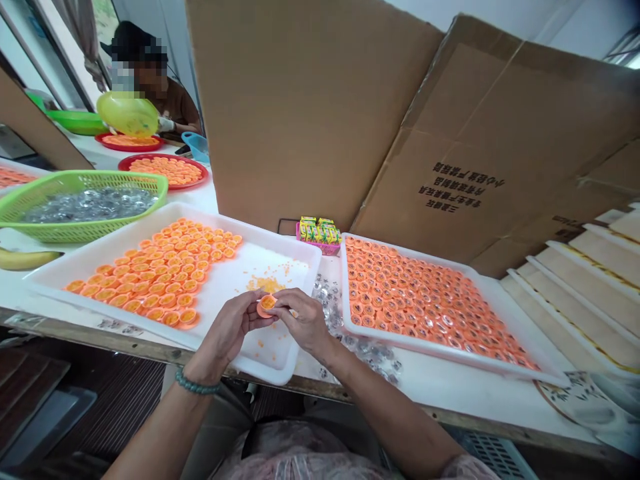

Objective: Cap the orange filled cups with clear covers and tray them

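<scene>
Between my two hands, over the right end of a white tray (235,353), I hold a small round orange cup (267,303) with yellow-orange bits inside. My left hand (239,323) grips it from the left, fingers closed around its side. The fingers of my right hand (304,319) are pinched together at the cup's right rim; any small thing in them is too small to make out. Many similar orange cups (160,273) fill the tray's left part. Loose yellow-orange bits (267,283) lie scattered on the tray floor just beyond my hands.
Right of my hands, clear plastic caps (367,350) lie loose beside a second white tray (420,307) of capped orange pieces. A green basket (85,227) of clear caps and a banana (27,259) are at left. Cardboard (310,120) stands behind. A co-worker (180,107) sits far left.
</scene>
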Motion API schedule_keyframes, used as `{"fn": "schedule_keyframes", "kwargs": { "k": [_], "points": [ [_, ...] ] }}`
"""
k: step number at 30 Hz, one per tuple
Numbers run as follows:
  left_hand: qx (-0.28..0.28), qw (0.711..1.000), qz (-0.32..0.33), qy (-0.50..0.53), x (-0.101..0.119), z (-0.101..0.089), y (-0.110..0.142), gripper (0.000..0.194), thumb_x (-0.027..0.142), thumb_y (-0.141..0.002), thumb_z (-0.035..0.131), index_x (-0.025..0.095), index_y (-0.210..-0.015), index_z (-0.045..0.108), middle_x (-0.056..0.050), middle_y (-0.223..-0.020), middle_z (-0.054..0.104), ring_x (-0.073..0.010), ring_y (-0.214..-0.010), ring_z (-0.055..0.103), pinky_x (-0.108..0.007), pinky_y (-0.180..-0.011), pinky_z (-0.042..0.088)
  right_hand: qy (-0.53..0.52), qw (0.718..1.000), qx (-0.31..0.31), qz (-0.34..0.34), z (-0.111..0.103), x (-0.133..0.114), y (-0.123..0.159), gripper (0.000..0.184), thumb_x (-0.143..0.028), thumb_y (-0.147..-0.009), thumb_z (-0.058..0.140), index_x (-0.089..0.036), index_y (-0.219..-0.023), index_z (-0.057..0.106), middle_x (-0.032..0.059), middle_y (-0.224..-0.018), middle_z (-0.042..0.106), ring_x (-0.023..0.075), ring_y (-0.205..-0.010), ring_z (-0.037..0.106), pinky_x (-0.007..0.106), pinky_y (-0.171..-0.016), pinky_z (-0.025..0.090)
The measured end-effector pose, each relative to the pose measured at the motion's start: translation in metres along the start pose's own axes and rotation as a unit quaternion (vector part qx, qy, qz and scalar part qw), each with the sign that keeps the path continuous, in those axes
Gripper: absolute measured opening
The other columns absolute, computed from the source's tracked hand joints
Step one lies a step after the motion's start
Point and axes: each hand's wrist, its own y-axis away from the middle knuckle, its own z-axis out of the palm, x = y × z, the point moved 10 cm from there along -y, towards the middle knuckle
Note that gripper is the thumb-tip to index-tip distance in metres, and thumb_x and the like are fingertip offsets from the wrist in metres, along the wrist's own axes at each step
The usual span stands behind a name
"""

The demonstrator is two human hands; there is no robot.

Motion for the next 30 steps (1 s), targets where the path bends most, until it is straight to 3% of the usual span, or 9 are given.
{"fn": "schedule_keyframes", "kwargs": {
  "k": [5,10,12,16,21,25,30],
  "points": [
    [-0.027,0.996,-0.042,-0.07,-0.01,0.003,-0.002,0.024,0.03,-0.065,0.076,0.011,-0.073,0.063,-0.004,-0.072,0.067,-0.0136,-0.063,0.064,-0.023,-0.062,0.053,-0.018,0.997,-0.004,0.074,-0.01,0.011,0.007,0.012,-0.031,-0.08,0.064,-0.02,-0.085,0.065,0.0018,-0.082,0.069,0.0127,-0.071,0.065,0.023,-0.067,0.053],
    [-0.004,0.994,-0.057,-0.09,-0.015,-0.004,-0.005,0.03,0.036,-0.066,0.075,0.011,-0.078,0.062,-0.007,-0.075,0.068,-0.0172,-0.068,0.066,-0.025,-0.063,0.054,0.08,0.98,0.024,0.18,-0.068,0.032,0.034,0.013,-0.028,-0.086,0.055,-0.02,-0.09,0.065,0.0011,-0.077,0.069,0.0134,-0.068,0.065,0.023,-0.065,0.052],
    [-0.004,0.995,-0.061,-0.083,-0.016,-0.005,-0.007,0.03,0.035,-0.066,0.075,0.012,-0.079,0.061,-0.007,-0.077,0.069,-0.0185,-0.07,0.067,-0.028,-0.066,0.055,0.165,0.964,-0.013,0.21,-0.083,0.039,0.05,0.015,-0.025,-0.088,0.051,-0.021,-0.089,0.065,0.0011,-0.076,0.069,0.0143,-0.068,0.065,0.025,-0.067,0.051],
    [0.001,0.995,-0.051,-0.084,-0.016,-0.006,-0.008,0.032,0.03,-0.061,0.079,0.014,-0.079,0.059,-0.005,-0.075,0.069,-0.0191,-0.069,0.068,-0.03,-0.067,0.056,0.308,0.913,-0.173,0.204,-0.062,0.052,0.076,0.021,-0.02,-0.091,0.046,-0.019,-0.085,0.065,0.0046,-0.083,0.068,0.0167,-0.079,0.063,0.026,-0.073,0.047],
    [0.031,0.995,-0.037,-0.092,-0.011,-0.006,-0.004,0.025,0.033,-0.073,0.069,0.012,-0.078,0.059,-0.007,-0.072,0.068,-0.0185,-0.066,0.067,-0.028,-0.064,0.055,0.416,0.851,-0.275,0.167,-0.019,0.068,0.083,0.017,-0.017,-0.089,0.047,-0.015,-0.082,0.063,0.0088,-0.085,0.065,0.0209,-0.085,0.057,0.029,-0.075,0.042],
    [0.04,0.998,-0.037,-0.044,-0.008,-0.005,-0.002,0.022,0.031,-0.08,0.059,0.009,-0.085,0.06,-0.011,-0.074,0.069,-0.0205,-0.067,0.068,-0.032,-0.065,0.056,0.445,0.827,-0.309,0.148,-0.005,0.076,0.085,0.017,-0.007,-0.085,0.048,-0.014,-0.082,0.063,0.01,-0.084,0.064,0.0231,-0.086,0.055,0.031,-0.076,0.041],
    [0.006,0.999,-0.042,-0.024,-0.01,-0.001,-0.003,0.018,0.026,-0.078,0.062,0.009,-0.085,0.062,-0.011,-0.081,0.069,-0.0214,-0.075,0.068,-0.034,-0.073,0.056,0.447,0.831,-0.289,0.165,-0.008,0.084,0.089,0.02,-0.009,-0.087,0.045,-0.015,-0.081,0.063,0.0093,-0.087,0.063,0.0232,-0.089,0.055,0.031,-0.075,0.041]
  ]
}}
